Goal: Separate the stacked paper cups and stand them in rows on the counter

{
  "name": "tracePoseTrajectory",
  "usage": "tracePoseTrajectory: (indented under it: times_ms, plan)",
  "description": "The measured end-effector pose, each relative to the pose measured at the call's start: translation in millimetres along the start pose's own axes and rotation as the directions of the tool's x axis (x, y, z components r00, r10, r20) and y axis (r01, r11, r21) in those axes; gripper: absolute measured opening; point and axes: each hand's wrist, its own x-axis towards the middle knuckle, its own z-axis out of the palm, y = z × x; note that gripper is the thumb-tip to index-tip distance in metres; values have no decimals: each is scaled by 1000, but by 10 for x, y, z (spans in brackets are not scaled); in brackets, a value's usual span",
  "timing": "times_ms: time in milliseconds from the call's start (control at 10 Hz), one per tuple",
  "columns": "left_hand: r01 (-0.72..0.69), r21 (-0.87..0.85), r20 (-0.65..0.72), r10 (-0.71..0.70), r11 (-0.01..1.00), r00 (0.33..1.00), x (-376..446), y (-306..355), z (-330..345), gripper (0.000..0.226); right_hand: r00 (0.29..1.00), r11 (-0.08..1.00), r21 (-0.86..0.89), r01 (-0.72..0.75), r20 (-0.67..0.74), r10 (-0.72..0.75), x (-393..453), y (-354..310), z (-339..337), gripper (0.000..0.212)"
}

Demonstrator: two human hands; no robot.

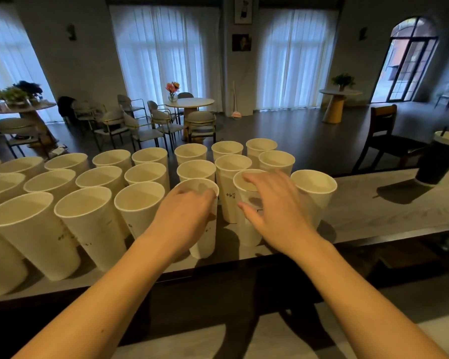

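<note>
Several tall white paper cups stand upright in rows on the pale marble counter, filling its left and middle. My left hand is wrapped around a front-row cup, fingers on its rim and wall. My right hand hovers with spread fingers over and beside the neighbouring cup, thumb near its wall; the hand is blurred. One more cup stands at the right end of the group.
A dark takeaway cup with lid and straw stands at the counter's far right. Beyond the counter lies a café room with chairs, round tables and a flower vase. A dark ledge runs below the counter's near edge.
</note>
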Motion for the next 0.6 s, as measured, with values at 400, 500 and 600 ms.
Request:
tracePoseTrajectory:
  times_ms: [400,500,600]
  plan:
    - [-39,-71,63,43,997,997,19,-66,-87,29,988,996,-33,-86,125,90,40,4,141,50]
    - [-30,-93,59,36,995,998,15,-81,-122,43,989,995,-43,-86,116,90,32,7,139,51]
    - [-23,-113,-39,19,993,999,-77,-173,-240,56,997,998,-20,-57,58,58,52,-34,119,48]
